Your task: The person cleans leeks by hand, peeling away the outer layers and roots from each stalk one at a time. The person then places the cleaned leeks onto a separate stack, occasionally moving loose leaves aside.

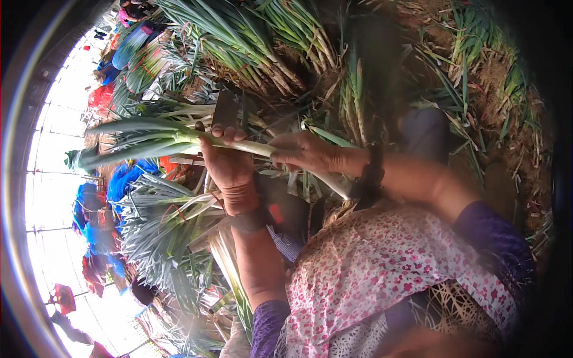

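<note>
Green onion (253,147) lies crosswise, leaves to the left, gripped at two places

The onion is up in both hands, its long axis running left to right with a slight drop toward the right. The left hand (230,167) is nearer the leafy end: its fingers curl around the stalk just where the green leaves fan out, fingertips showing over the top. The right hand (307,152) sits farther along the pale shank, thumb and fingers pinching it — a short bare length of stalk shows between the two grips. Below the right hand, a pale shank (328,183) slants toward the right; whether it belongs to the same onion I cannot tell.

On the left lies a bundle of onions (170,221), and on the far side a larger heap (239,45) leans. Nearest is a floral cloth (388,256).
</note>
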Tool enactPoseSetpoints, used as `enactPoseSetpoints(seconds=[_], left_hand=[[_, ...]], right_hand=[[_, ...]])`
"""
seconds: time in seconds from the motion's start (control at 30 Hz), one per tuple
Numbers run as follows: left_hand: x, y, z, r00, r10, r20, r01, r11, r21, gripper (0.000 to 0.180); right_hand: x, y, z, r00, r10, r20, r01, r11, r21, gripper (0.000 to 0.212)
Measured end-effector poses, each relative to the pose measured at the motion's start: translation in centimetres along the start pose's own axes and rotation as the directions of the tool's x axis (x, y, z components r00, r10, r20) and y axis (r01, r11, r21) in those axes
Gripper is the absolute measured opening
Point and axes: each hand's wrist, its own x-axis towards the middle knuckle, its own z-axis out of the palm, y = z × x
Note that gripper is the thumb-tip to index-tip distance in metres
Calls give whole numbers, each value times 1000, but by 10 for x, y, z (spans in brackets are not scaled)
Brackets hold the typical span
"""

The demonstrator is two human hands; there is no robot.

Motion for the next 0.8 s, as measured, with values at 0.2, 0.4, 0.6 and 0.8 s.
enactPoseSetpoints(seconds=[0.2, 0.4, 0.6, 0.8], left_hand=[[-1, -2, 0, 989, 85, -120, -56, 972, 226, 25], [-10, 3, -1, 980, 119, -162, -35, 895, 445, 19], [-12, 9, -3, 970, 175, -169, -45, 812, 582, 19], [-10, 18, -10, 929, 298, -219, -80, 739, 669, 21]], right_hand=[[22, 1, -4, 957, -283, -64, 243, 902, -356, 20], [26, 11, 3, 992, -99, 78, 118, 942, -315, 22], [15, 21, 12, 984, -175, 40, 177, 903, -391, 19], [-11, 36, -5, 966, -217, 142, 179, 954, 240, 10]])
